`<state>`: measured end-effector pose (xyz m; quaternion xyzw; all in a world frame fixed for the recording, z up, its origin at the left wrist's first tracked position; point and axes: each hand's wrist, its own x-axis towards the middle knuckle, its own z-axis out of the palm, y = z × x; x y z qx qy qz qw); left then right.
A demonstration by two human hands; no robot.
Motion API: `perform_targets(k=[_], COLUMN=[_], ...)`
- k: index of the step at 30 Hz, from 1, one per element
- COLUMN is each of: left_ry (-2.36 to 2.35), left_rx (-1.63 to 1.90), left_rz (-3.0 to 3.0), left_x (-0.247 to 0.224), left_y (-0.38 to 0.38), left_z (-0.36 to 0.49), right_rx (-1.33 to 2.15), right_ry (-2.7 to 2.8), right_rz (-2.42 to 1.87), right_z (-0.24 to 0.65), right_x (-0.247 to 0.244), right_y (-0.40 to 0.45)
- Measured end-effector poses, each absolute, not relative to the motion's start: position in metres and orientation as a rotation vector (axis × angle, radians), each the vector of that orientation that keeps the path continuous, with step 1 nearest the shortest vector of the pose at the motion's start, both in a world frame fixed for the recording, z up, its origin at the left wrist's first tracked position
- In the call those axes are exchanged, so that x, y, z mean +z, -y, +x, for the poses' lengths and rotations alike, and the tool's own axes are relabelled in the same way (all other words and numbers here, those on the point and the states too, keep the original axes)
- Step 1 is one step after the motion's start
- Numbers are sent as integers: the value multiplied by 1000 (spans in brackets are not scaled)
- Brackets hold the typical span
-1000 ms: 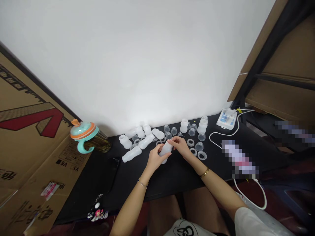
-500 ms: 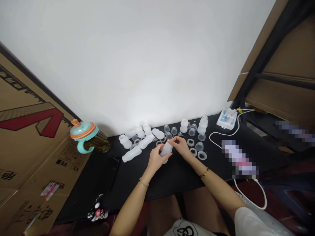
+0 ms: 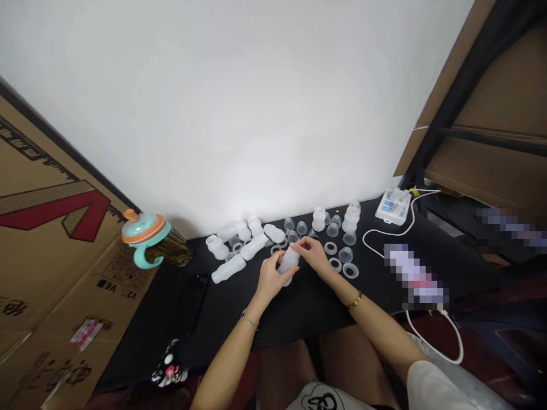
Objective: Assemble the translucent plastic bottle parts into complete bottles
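A translucent white baby bottle (image 3: 289, 261) stands tilted above the black table. My left hand (image 3: 270, 277) is closed around its body. At the bottle's top, the fingers of my right hand (image 3: 313, 252) pinch the neck end; whatever small part lies under those fingertips is hidden. Several white bottles lie to the left, among them one lying bottle (image 3: 229, 268) near my left hand. Close to my right hand are clear dome caps, one cap (image 3: 346, 255) on its own, and translucent rings such as this ring (image 3: 351, 270). At the back right stands a bottle (image 3: 351, 217) with a dome on top.
A teal-lidded drink jug (image 3: 156, 239) is at the left beside a large cardboard box (image 3: 55, 239). To the right are a white box (image 3: 393, 205), a white cable (image 3: 387, 234) and a blurred-out object (image 3: 416, 274). A white wall rises behind the black table (image 3: 299, 313).
Both hands stay on the bottle in nearly the same place. The view has shifted very slightly; nothing else has visibly moved.
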<state>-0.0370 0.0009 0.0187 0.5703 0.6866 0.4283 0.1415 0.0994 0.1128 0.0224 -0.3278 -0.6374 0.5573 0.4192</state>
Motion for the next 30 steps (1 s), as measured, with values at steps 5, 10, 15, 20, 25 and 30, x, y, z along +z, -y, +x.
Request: perform_targets(k=[5,10,15,20,25,30], left_ry=[-1887,-1732,-1381,-1214,-1208,-1196], left_rx=[1321,1417,1419,1410,1410,1395], left_rz=[1557,1428,1234,1079,1050,1036], left_x=[17,19,21,24,26,25], left_y=[-2,-3,-5,-4,-3,-2], left_z=[-43,-46,-47,-45,-45,-45], right_rx=[1543,1712,1825,1889,1862,1837], right_ry=[1630,1579,1539,1562,1574,1585], right_rz=[-784,-668,-588,-535,-540,-554], right_z=[101,101,103,105,105,105], right_x=[27,27,31,35,35,35], right_y=[-113,-112,-109,-107,-107,-108])
